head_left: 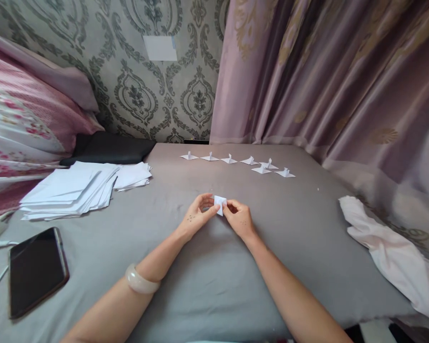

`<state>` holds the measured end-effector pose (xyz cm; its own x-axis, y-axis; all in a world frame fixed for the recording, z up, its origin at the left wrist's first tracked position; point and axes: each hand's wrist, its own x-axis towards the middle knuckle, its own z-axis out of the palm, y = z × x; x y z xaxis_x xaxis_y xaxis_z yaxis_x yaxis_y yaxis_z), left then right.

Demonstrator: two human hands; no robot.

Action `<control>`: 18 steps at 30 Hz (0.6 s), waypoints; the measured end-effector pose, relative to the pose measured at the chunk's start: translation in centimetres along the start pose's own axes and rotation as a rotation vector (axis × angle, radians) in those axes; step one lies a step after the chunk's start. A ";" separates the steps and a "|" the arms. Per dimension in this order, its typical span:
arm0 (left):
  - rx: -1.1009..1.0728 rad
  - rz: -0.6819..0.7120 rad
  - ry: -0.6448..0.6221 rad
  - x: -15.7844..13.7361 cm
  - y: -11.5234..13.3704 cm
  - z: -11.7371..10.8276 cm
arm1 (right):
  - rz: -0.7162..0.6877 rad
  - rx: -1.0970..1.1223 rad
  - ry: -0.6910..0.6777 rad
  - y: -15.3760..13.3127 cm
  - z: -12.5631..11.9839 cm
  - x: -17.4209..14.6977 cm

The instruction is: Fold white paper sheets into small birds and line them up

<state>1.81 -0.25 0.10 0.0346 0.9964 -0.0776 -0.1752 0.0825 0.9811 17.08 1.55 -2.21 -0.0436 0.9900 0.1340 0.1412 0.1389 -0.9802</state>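
Between my two hands is a small folded piece of white paper, held just above the grey cloth. My left hand pinches its left edge with the thumb in front, the other fingers curled behind. On the right side, my right hand grips the same folded paper between thumb and fingers. Beyond my hands stands a loose row of several small folded white paper figures, each with flat pointed sides and an upright middle part.
Stacked white paper sheets lie at the left, with a smaller paper pile beside them. A tablet-like phone and white cables are at the near left. A black folded item sits behind the paper. Crumpled white cloth lies right.
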 end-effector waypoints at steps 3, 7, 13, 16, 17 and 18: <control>-0.036 0.000 -0.030 -0.1 0.2 0.2 | -0.089 -0.107 0.018 -0.2 0.0 -0.3; -0.035 -0.016 -0.016 -0.1 0.1 0.1 | -0.234 -0.258 -0.023 -0.8 0.0 -0.8; -0.105 -0.026 -0.044 0.1 0.1 -0.3 | -0.111 -0.170 0.031 -0.2 -0.4 -0.5; -0.168 -0.054 -0.058 0.2 0.2 -0.7 | 0.028 0.006 0.025 0.0 -0.6 0.0; -0.181 -0.068 -0.055 0.2 0.3 -0.8 | 0.067 0.061 0.022 -0.1 -0.7 0.1; -0.191 -0.081 -0.047 0.2 0.3 -0.9 | 0.097 0.102 0.021 -0.2 -0.7 0.2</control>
<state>0.91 0.02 0.18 0.1017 0.9846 -0.1421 -0.3530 0.1692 0.9202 17.73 1.77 -1.89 -0.0137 0.9991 0.0401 0.0427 0.0406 -0.9983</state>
